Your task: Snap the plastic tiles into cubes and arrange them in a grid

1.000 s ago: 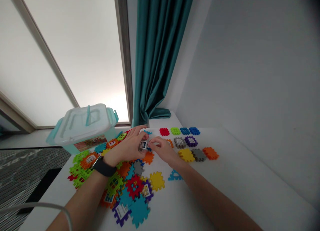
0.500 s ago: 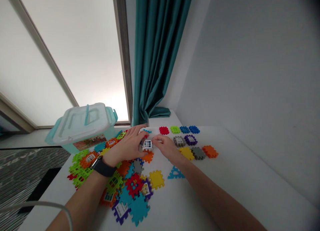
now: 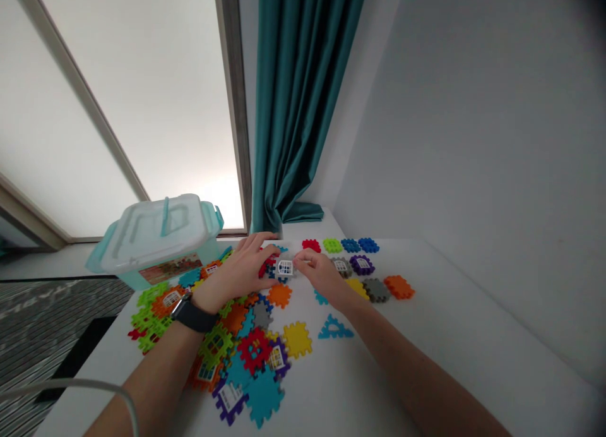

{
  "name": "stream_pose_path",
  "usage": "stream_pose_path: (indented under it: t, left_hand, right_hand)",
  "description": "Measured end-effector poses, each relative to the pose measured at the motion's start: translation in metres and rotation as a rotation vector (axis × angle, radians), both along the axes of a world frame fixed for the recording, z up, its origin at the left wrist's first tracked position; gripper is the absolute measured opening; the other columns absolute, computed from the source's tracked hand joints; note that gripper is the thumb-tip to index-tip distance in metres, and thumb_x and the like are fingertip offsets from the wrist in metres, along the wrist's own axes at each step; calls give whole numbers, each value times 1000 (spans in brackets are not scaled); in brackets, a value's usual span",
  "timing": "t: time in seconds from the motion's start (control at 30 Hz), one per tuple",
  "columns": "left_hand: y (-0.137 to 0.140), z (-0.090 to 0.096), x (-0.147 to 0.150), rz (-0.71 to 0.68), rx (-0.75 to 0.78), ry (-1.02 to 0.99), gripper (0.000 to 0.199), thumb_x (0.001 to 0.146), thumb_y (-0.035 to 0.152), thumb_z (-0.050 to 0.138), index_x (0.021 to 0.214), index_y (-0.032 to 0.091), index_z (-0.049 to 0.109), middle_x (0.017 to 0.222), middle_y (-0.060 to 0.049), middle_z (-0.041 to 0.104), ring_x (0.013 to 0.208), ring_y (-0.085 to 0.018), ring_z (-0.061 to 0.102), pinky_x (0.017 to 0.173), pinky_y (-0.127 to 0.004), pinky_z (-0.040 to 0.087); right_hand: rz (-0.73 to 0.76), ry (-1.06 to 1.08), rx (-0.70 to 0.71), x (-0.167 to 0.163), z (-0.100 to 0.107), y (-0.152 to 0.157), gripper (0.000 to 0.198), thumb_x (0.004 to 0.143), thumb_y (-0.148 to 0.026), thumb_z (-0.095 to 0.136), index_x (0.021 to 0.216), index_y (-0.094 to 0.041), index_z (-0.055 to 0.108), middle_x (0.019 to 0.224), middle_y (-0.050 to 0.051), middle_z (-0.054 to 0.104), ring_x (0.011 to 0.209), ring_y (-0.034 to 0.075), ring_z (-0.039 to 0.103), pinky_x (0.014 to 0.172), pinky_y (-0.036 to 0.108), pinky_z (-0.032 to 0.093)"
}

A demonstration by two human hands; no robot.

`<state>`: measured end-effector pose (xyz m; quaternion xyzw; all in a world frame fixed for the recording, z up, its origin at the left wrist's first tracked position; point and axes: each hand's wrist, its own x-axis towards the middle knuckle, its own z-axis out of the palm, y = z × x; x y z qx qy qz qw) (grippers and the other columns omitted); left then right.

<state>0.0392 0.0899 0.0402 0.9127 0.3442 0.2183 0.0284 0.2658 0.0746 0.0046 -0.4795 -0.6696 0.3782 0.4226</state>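
Observation:
My right hand [image 3: 322, 274] pinches the edge of a small white window piece [image 3: 285, 268] between thumb and fingertips, just above the table. To its left, my left hand [image 3: 243, 266], with a dark watch at the wrist, rests over the heap of toothed plastic building pieces. Its thumb and fingers are spread apart around the window piece's left side without gripping it. A red piece [image 3: 267, 265] shows between those fingers, partly hidden. An orange toothed piece [image 3: 279, 295] lies just below the left thumb.
Rows of toothed pieces lie right of my right hand, including an orange one [image 3: 399, 287] and a purple one [image 3: 362, 264]. A blue triangular piece [image 3: 334, 328] lies near my right forearm. A lidded plastic box [image 3: 161, 235] stands at the left, before a teal curtain [image 3: 303, 108].
My right hand has drawn the white window piece slightly right and up. My left hand's fingers now stand farther from it, and more of the red piece shows.

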Motion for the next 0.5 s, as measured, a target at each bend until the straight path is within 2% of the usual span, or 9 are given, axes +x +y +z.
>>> stream_pose_path:
  t: [0.13, 0.3, 0.43, 0.5]
  left_hand:
    - [0, 2, -1, -10, 42, -19, 45, 76, 21, 74, 120, 21, 61, 144, -14, 46, 132, -35, 47, 111, -55, 44]
    - [0, 4, -3, -34, 35, 7, 50, 77, 19, 72, 126, 25, 62, 144, -13, 46, 134, -35, 46, 111, -56, 43]
    - [2, 3, -4, -41, 46, -1, 50, 80, 18, 70, 129, 25, 61, 143, -12, 47, 132, -34, 47, 111, -55, 44]
    - [3, 3, -5, -20, 67, -10, 41, 83, 19, 68, 124, 23, 62, 140, -12, 49, 129, -33, 50, 109, -54, 46]
  right_hand:
    - [13, -11, 22, 0, -2, 1, 25, 89, -42, 58, 81, -20, 65, 88, 3, 64, 85, 19, 60, 80, 32, 50]
    - [0, -58, 151, 3, -4, 2, 19, 91, -37, 58, 85, -20, 65, 96, 5, 65, 93, 19, 61, 80, 31, 51]
    - [26, -128, 157, 6, -3, 2, 21, 93, -37, 57, 82, -20, 63, 95, 3, 62, 92, 18, 60, 79, 29, 51]
    - [31, -171, 144, 7, -2, 1, 22, 93, -37, 57, 80, -20, 62, 93, 3, 61, 90, 17, 60, 78, 28, 51]
